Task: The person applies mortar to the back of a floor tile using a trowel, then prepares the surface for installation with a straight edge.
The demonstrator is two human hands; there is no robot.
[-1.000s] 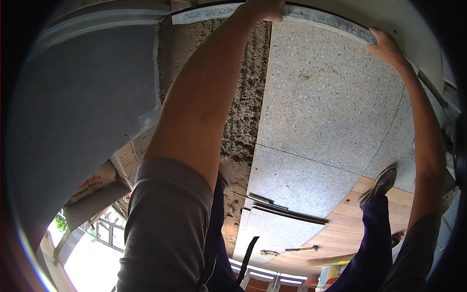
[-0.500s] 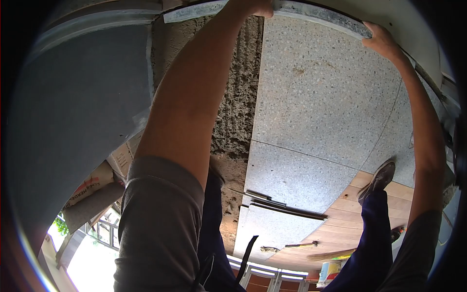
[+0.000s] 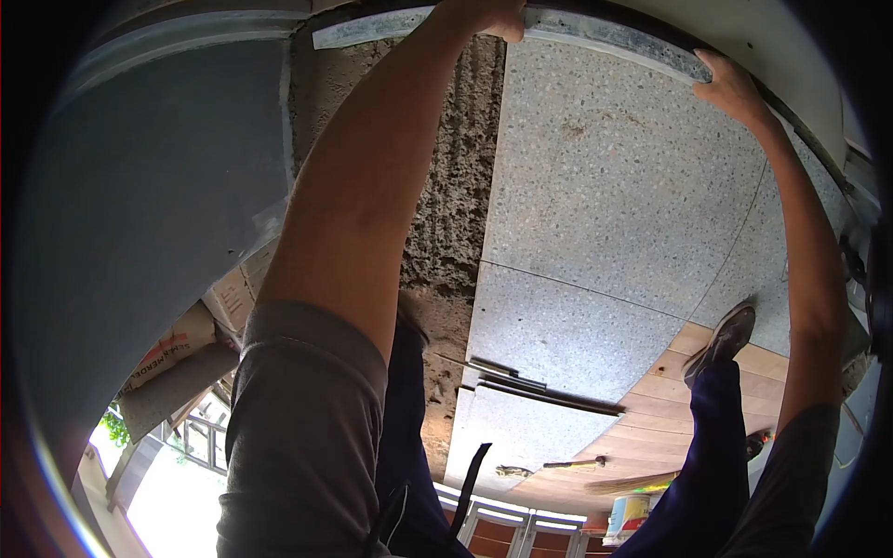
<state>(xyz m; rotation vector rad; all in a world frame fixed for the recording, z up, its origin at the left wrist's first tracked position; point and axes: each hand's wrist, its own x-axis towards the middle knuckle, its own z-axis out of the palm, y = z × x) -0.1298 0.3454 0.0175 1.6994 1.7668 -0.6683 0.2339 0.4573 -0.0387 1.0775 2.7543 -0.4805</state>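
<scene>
Head view: the left hand (image 3: pixel 503 20) closes over the bar (image 3: pixel 614 41) while the right hand (image 3: pixel 731 89) pinches its end, probably spaced for steadiness; it spans mortar (image 3: pixel 459 167) and slab (image 3: pixel 623 186).

Long narrow bar (image 3: pixel 605 37), grey, mottled with pale and dark stains; gripped in left hand (image 3: pixel 500 19) and right hand (image 3: pixel 729 86). Runs crosswise at far end of speckled slab (image 3: pixel 605 186) and rough mortar strip (image 3: pixel 456 177), one end sticking out past left hand.
</scene>
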